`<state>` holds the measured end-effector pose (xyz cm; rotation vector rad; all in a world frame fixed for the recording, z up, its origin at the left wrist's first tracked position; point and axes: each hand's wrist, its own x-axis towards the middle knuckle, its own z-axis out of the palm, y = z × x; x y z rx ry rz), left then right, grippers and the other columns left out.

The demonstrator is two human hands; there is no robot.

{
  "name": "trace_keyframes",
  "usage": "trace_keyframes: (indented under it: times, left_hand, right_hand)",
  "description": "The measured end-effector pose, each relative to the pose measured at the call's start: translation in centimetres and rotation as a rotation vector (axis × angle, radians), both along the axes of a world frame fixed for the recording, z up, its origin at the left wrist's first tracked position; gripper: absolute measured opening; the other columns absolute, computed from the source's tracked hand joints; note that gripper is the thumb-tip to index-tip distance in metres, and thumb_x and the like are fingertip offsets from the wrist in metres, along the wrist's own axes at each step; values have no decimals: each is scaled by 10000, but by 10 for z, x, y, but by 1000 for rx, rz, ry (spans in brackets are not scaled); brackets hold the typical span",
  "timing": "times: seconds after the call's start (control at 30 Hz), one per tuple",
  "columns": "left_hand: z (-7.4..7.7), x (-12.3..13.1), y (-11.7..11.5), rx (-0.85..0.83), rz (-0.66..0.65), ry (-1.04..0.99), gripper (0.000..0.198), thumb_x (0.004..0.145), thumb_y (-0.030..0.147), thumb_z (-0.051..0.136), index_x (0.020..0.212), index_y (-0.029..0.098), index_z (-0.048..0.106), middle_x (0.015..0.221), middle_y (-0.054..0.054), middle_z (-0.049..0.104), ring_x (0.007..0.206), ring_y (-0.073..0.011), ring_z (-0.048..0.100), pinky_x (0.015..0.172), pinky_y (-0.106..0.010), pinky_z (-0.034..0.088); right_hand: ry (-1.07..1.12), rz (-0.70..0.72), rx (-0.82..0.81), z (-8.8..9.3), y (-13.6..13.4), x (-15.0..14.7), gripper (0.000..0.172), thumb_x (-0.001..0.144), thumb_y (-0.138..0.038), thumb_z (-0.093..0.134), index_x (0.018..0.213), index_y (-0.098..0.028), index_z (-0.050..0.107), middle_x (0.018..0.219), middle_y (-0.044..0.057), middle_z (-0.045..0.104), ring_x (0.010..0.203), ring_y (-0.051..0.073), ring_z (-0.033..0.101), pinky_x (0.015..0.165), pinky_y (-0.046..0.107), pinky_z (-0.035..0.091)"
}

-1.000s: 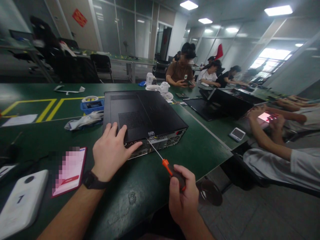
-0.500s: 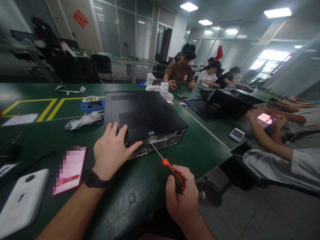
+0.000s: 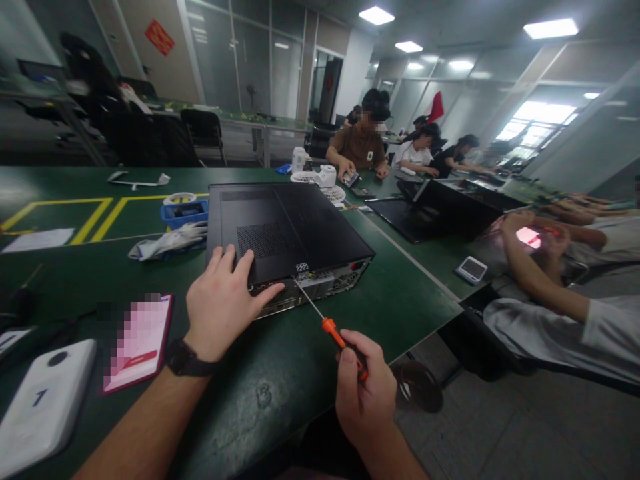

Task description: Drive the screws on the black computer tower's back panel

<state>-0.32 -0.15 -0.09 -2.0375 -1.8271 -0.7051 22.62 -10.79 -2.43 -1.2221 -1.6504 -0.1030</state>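
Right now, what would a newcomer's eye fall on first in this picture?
The black computer case in the middle of the green table stands out. The left hand rests on its near edge, and the right hand holds an orange-handled screwdriver with its tip at the case's back panel.

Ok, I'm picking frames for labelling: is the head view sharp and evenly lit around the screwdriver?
Head view: the screwdriver and computer case are sharp; the ceiling light and far window blow out white; the table shows sheen far off.
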Motion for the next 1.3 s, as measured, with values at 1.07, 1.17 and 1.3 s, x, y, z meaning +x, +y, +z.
trace_keyframes:
  times: [1.07, 1.17, 1.3]
  left_hand:
    - [-1, -1, 0, -17, 2, -9, 785, 937, 709, 603, 1437, 104, 630, 1537, -282, 577, 1486, -470, 480, 1098, -575, 510]
    - [-1, 0, 0, -19, 7, -5, 777, 946, 703, 591, 1441, 106, 627, 1540, -279, 577, 1491, -463, 476, 1096, -574, 512]
    - [-1, 0, 0, -26, 12, 3, 798, 934, 713, 606, 1442, 97, 627, 1541, -287, 572, 1487, -472, 481, 1100, -570, 512]
  right_hand:
    - [10, -3, 31, -7, 0, -1, 229, 1018, -242, 544, 1236, -204, 600, 967, 75, 760, 767, 196, 771, 642, 309, 641]
    - [5, 7, 32, -6, 0, -1, 197, 1027, -201, 528, 1200, -221, 617, 936, 53, 762, 774, 187, 777, 679, 305, 647]
    - [40, -12, -23, -5, 1, -1, 207, 1044, -235, 511, 1223, -214, 613, 931, 48, 762, 735, 175, 768, 648, 287, 641]
